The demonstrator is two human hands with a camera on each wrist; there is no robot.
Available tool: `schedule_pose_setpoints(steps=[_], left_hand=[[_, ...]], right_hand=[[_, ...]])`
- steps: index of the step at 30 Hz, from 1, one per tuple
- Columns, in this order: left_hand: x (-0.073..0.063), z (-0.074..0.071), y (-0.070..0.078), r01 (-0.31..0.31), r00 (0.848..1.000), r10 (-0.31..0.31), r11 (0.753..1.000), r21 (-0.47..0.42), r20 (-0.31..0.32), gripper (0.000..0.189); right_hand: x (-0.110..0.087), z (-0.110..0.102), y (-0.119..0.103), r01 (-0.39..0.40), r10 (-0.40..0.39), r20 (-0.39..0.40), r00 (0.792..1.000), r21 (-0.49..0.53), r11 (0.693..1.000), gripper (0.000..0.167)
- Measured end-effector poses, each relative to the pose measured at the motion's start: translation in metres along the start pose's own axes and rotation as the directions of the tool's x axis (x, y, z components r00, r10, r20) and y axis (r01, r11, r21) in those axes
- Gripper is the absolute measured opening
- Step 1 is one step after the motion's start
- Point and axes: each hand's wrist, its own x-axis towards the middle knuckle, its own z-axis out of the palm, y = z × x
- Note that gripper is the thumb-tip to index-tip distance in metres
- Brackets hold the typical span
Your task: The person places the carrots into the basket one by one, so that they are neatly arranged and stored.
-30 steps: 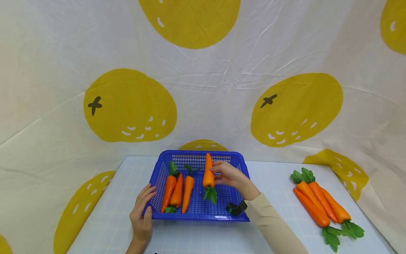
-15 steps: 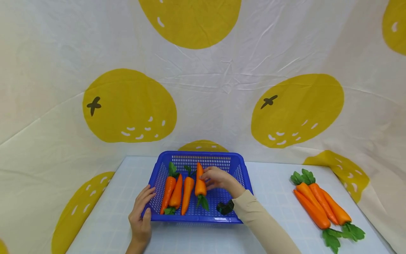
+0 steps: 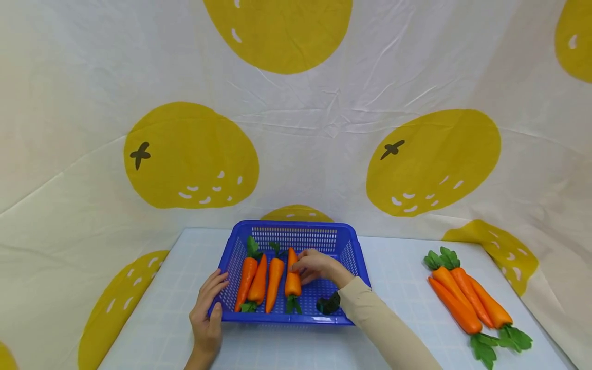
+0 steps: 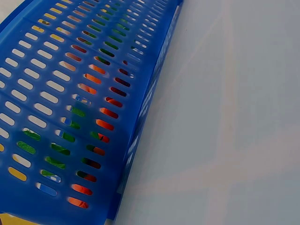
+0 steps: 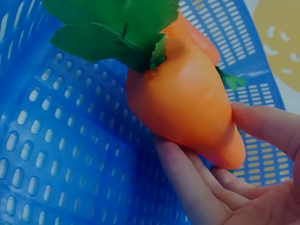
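R hand (image 5: 258,197) pinching a smooth, tapered orange carrot (image 5: 187,98) now, thumb (image 5: 265,123) vs. fingers (image 5: 177,168), big green leaves (image 5: 112,28) attached, blue perforated plastic basket (image 5: 70,140) below, 2nd orange carrot (image 5: 202,41) partly hidden behind.

The left grip (image 3: 206,311) and right grip (image 3: 320,266) are bare. A plain beige fabric sleeve (image 3: 385,325) is worn on the right, a small black device (image 3: 329,303) beside its cuff.

Inside the basket (image 3: 273,318), the right hand (image 3: 319,264) is covering part of a carrot (image 3: 292,286). Left of the basket, the left forearm (image 3: 200,357) is leaving the head view's bottom; behind it, the patterned cloth (image 3: 314,159) is running past the top.
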Motion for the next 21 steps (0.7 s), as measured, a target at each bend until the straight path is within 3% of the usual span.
schedule_pose_setpoints(steps=[6, 12, 21], left_hand=[[-0.0003, -0.0004, -0.0004, 0.003, 1.0, -0.003, 1.0, 0.001, 0.004, 0.035], [-0.0004, -0.0004, -0.0009, 0.003, 1.0, -0.003, 1.0, 0.004, 0.009, 0.035], [-0.0004, -0.0003, -0.0012, -0.002, 1.0, 0.002, 1.0, 0.0, 0.008, 0.036]], right_hand=[[0.0012, 0.002, 0.0035, -0.009, 0.01, 0.008, 1.0, -0.046, 0.999, 0.024], [-0.0005, 0.0016, 0.0047, -0.024, 0.024, 0.001, 1.0, -0.095, 0.995, 0.022], [-0.0036, 0.0024, 0.0029, -0.017, 0.019, 0.025, 1.0, -0.101, 0.995, 0.042]])
